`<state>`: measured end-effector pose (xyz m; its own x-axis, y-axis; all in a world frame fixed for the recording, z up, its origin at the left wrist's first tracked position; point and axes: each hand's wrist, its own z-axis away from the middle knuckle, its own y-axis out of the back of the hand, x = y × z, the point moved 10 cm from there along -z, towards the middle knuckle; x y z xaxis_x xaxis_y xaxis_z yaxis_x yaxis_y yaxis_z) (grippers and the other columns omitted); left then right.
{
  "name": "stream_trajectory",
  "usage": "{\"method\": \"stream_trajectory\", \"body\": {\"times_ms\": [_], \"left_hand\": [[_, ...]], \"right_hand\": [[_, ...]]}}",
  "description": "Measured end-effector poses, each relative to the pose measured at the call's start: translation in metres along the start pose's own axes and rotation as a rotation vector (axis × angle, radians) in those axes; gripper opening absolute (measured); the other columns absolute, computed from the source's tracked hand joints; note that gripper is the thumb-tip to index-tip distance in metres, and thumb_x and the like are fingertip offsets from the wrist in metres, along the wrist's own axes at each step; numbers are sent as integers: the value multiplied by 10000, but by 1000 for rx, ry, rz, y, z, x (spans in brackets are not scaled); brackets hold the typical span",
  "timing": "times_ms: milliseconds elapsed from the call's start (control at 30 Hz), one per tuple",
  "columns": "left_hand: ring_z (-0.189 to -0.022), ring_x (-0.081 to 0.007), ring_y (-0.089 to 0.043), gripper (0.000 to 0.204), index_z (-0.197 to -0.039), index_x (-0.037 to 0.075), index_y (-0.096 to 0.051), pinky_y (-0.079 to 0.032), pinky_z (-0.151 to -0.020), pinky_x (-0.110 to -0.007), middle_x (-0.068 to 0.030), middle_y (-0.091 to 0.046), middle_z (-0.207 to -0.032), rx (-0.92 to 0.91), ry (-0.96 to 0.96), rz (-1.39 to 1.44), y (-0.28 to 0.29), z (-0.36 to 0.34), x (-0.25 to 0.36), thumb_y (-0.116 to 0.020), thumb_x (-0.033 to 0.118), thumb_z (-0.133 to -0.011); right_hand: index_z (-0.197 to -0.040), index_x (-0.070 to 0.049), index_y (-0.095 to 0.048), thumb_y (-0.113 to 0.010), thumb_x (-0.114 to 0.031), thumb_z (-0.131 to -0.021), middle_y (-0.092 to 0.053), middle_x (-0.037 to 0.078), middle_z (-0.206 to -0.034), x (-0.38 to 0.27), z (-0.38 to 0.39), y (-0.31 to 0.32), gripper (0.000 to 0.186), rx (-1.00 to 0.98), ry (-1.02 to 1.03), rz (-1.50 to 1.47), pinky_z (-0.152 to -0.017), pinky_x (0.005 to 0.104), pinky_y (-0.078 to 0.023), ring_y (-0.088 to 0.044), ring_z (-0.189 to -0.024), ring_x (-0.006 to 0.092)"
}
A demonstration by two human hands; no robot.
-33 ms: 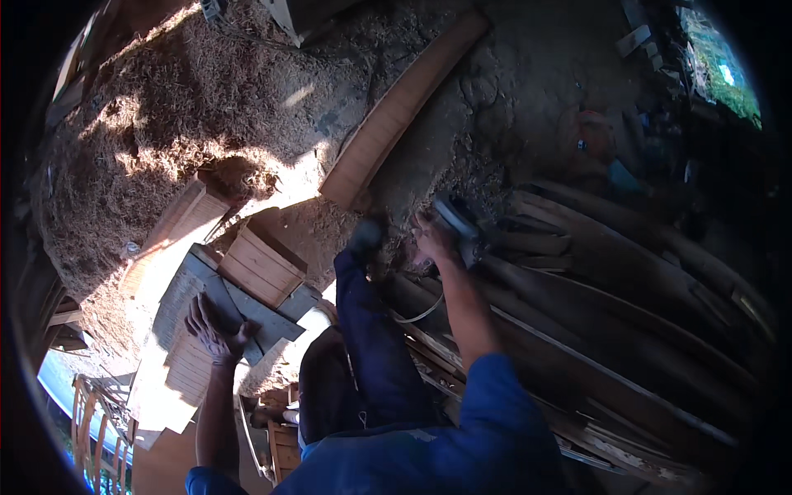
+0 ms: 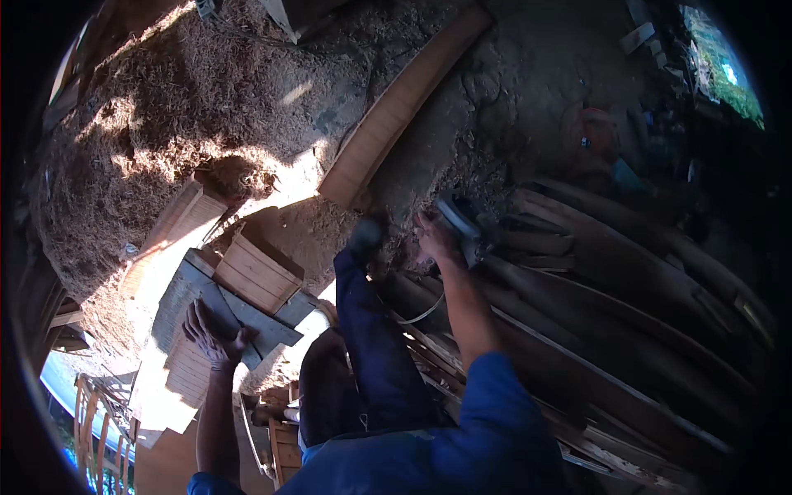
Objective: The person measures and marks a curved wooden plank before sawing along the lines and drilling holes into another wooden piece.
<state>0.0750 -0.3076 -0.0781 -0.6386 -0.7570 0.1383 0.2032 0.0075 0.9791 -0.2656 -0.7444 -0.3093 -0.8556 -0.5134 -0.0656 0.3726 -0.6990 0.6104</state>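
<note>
Shifting slightly since the earlier frame, the grey board (image 2: 268,328) and the wooden block (image 2: 257,274) are now sitting a little nearer to the person, while both hands are keeping nearly the same places. The left hand (image 2: 213,337) is resting palm down on the grey board, its fingers spreading wide and its thumb pointing off to the right. The wooden block is sitting just beyond that hand, meeting the grey board along its lower edge, and pale boards (image 2: 165,404) are catching strong sunlight nearby. Past the dark trouser leg (image 2: 363,322), the right hand (image 2: 437,239) is reaching to a dark tool (image 2: 459,216) with a pale curved rim; its fingers are lying close against it, and shadow is hiding whether they are gripping. Ahead, a long plank (image 2: 404,111) is lying aslant, wood shavings (image 2: 181,107) are spreading to the left, and stacked planks (image 2: 594,330) are filling the right
</note>
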Motion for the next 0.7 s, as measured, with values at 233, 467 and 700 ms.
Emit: {"method": "stream_trajectory", "body": {"times_ms": [233,467,700], "left_hand": [[-1321,-444,-318,1231,-1472,-50,-228,-215,-1091,-569,-297,-300,-1451,-67,4,-10,-6,15,-21,-523,861,-698],[-1293,-449,-336,1243,-1487,-34,-208,-216,-1087,-577,-282,-326,-1421,-138,3,53,-11,13,-16,-528,862,-687],[-1264,-455,-354,1257,-1502,-19,-188,-218,-1083,-584,-267,-352,-1391,-129,56,153,-17,10,-20,-533,863,-675]], "right_hand": [[-1490,-266,-352,-498,-308,-926,-625,250,-1170,72,-101,-61,584,-223,-208,5,-914,528,-474,-600,-1072,441],[-1457,-182,-410,-535,-343,-940,-625,278,-1149,123,-192,-106,556,-167,-132,96,-895,526,-477,-605,-1047,461],[-1385,-145,-484,-603,-239,-856,-648,252,-1085,138,-235,-138,551,-117,186,361,-845,540,-488,-618,-1014,456]]}}
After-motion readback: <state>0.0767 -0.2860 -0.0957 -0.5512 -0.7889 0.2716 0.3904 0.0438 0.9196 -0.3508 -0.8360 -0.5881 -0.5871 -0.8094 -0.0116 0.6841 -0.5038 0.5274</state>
